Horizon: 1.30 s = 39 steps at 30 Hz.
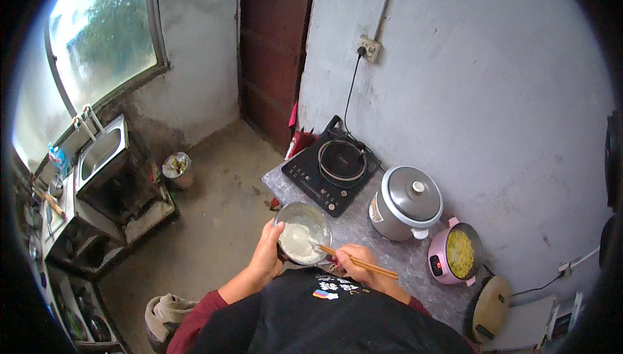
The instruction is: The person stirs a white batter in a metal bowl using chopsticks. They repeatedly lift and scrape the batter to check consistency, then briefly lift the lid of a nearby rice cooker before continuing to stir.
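Note:
Close to my body, a round bowl [319,217] holds white, flour-like powder [297,243]. My left hand [266,252] grips the bowl's left side, its thumb over the rim. In my right hand [357,262] is a pair of wooden chopsticks [377,269], their tips in the powder on the bowl's right side. Just beyond the bowl lies a black induction cooker [311,179] on the grey marbled countertop [350,237].
A rice cooker [412,200] and a pink electric pot [440,252] with yellow food stand along the wall. A round wooden board [491,305] is at lower right. Across the floor are a sink [101,154] and a waste bin [180,179].

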Available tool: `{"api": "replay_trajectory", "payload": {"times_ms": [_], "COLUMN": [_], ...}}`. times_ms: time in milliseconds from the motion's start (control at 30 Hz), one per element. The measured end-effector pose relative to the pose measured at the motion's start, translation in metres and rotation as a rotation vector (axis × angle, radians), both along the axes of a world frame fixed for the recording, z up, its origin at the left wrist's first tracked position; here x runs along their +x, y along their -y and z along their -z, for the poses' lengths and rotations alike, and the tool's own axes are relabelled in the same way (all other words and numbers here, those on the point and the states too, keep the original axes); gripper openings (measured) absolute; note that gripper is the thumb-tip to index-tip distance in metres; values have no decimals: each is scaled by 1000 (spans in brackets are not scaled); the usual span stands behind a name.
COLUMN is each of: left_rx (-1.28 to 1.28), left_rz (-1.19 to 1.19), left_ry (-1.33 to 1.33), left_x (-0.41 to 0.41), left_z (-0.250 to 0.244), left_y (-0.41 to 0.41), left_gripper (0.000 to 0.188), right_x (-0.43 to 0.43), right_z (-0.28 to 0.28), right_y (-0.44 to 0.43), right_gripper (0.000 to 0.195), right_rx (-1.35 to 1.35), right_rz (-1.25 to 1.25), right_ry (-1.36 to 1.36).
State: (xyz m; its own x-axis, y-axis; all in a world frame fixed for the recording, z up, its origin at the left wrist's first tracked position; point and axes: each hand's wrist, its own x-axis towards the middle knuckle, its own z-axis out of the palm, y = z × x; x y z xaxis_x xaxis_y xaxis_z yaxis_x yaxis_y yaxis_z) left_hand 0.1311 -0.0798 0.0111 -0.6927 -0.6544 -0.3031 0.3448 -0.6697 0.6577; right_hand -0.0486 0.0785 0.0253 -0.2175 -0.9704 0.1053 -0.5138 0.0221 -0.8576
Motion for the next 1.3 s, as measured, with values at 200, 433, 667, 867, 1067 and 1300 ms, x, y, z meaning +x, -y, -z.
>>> {"api": "replay_trajectory", "payload": {"times_ms": [200,433,667,867,1067,1300], "left_rx": [107,90,12,59,84,145], "left_rz": [8,30,9,60,164,216], "left_ry": [-88,-20,14,59,122,162], "left_x": [-3,3,-2,0,-6,-7], "left_z": [20,-2,-3,23,3,15], "left_y": [4,-3,-2,6,0,2], "left_gripper": [43,57,52,45,59,60], "right_x": [-1,3,-3,6,9,3], "right_z": [23,-9,1,1,17,6], "right_y": [-5,0,1,-3,-7,-16], "right_gripper": [38,44,17,22,38,42], "right_rx": [76,-137,-195,-121,104,-112], "right_rz": [-34,261,-21,-180,18,227], "right_ry": [619,717,-244,-9,712,559]}}
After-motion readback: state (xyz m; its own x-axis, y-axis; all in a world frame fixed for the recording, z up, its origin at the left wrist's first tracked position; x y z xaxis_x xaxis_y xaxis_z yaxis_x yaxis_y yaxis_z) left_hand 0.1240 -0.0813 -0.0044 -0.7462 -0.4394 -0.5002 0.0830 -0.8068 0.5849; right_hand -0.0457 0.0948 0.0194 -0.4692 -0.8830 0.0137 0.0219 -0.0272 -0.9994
